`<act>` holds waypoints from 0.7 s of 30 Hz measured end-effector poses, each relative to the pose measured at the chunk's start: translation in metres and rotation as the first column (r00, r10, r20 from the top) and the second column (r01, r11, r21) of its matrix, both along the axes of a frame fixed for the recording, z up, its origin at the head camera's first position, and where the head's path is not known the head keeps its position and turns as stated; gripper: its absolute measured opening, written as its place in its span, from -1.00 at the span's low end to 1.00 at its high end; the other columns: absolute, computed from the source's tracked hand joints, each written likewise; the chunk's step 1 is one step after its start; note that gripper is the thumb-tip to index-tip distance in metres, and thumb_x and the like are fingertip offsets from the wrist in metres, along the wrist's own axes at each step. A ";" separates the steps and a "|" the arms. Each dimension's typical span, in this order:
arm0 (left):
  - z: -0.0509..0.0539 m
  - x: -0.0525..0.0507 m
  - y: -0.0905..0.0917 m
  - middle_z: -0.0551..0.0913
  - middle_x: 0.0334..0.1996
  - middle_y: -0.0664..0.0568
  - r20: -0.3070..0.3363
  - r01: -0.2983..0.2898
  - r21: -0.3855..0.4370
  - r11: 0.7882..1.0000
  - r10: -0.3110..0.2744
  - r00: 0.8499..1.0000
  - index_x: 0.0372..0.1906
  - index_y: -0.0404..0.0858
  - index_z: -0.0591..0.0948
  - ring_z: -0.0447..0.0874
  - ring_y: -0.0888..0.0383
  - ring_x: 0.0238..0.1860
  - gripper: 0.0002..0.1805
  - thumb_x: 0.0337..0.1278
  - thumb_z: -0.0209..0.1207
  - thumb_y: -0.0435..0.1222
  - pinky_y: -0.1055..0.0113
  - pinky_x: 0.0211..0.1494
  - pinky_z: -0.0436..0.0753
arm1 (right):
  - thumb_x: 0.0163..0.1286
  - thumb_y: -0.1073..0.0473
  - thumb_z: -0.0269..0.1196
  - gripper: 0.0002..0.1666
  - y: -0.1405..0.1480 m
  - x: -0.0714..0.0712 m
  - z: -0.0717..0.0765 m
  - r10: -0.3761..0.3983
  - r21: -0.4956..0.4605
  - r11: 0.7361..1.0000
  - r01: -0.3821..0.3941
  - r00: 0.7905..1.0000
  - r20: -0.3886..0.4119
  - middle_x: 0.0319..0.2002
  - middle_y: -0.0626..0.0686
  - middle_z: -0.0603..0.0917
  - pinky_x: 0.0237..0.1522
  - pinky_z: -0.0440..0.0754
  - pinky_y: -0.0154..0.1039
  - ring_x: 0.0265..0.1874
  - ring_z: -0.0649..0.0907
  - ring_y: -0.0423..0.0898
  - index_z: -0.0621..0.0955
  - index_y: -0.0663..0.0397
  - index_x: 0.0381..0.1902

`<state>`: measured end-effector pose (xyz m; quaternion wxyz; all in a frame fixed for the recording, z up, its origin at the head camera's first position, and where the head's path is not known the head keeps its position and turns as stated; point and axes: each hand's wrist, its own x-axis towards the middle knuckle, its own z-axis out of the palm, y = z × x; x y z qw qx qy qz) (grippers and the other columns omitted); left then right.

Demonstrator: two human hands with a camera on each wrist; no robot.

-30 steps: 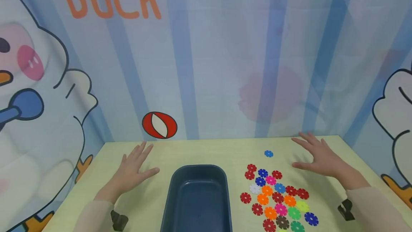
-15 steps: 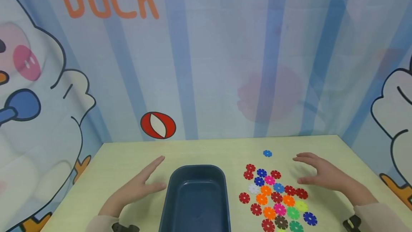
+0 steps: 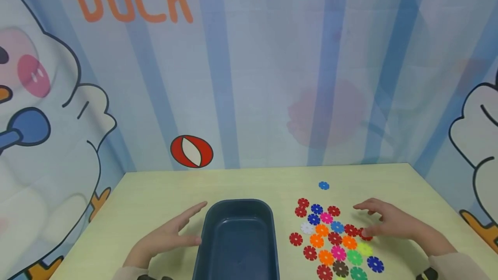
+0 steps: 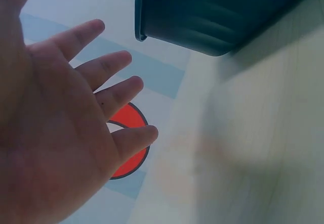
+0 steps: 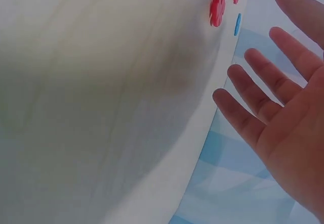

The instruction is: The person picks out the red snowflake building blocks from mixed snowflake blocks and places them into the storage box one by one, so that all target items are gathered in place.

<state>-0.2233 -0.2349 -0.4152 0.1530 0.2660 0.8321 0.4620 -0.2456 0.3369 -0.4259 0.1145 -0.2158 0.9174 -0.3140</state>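
Here's the dark blue tray [image 3: 239, 245] on the desk [image 3: 155, 191], mouth up, its long axis running away from the person toward the striped curtain [image 3: 264, 77], near end cut off by the bottom of the head view. Over to its right, a spread of colourful notched discs [image 3: 335, 239], lying flat and round, so no one direction to call; the scatter stretches front to back, with a lone light blue disc [image 3: 324, 186] out at the far end.

The left hand [image 3: 165, 237] is at the tray's left side, fingers extended, thumb tip right by the rim; contact, I can't tell. The right hand [image 3: 393, 221] hangs at the scatter's right edge, fingers held apart, gripping nothing, thumb overlapping a red disc [image 3: 366, 238] in the head view; whether it touches, no telling.

Now the wrist views! The left one catches the tray's outer wall and overhanging lip, while only the head view gives us its inside. It shows the left palm, too, four fingers fanned wide. The right one gives that palm, fingers spread, and there are the red and blue discs nearly edge-on, thin as can be.
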 end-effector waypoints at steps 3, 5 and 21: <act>-0.003 -0.001 0.000 0.01 0.51 -0.19 0.016 0.015 0.008 1.000 -0.015 1.000 0.52 -0.18 0.04 -0.15 -0.32 0.48 -0.15 0.23 0.21 -0.24 -0.42 0.34 -0.04 | 0.15 0.04 0.42 -0.27 0.003 0.000 -0.003 0.015 -0.008 1.000 -0.014 0.999 0.043 0.06 0.26 0.49 -0.20 0.56 0.01 -0.10 0.52 0.11 0.48 0.29 0.20; -0.004 -0.001 0.001 0.02 0.50 -0.19 0.036 0.021 0.012 1.000 -0.022 0.999 0.52 -0.21 0.04 -0.15 -0.32 0.48 -0.15 0.22 0.22 -0.23 -0.43 0.34 -0.05 | 0.13 0.06 0.42 -0.30 0.004 0.000 -0.005 0.019 -0.004 1.000 -0.018 0.998 0.056 0.02 0.21 0.52 -0.23 0.56 -0.13 -0.14 0.51 0.03 0.51 0.29 0.17; -0.019 -0.006 0.001 -0.05 0.51 -0.22 0.159 0.071 0.066 0.995 -0.080 0.984 0.53 -0.13 0.03 -0.23 -0.30 0.49 -0.11 0.19 0.23 -0.18 -0.40 0.37 -0.11 | 0.11 0.18 0.41 -0.60 0.006 0.003 -0.009 0.054 -0.010 0.999 -0.053 0.996 0.064 -0.20 0.02 0.54 -0.28 0.53 -0.34 -0.28 0.46 -0.18 0.66 0.21 -0.08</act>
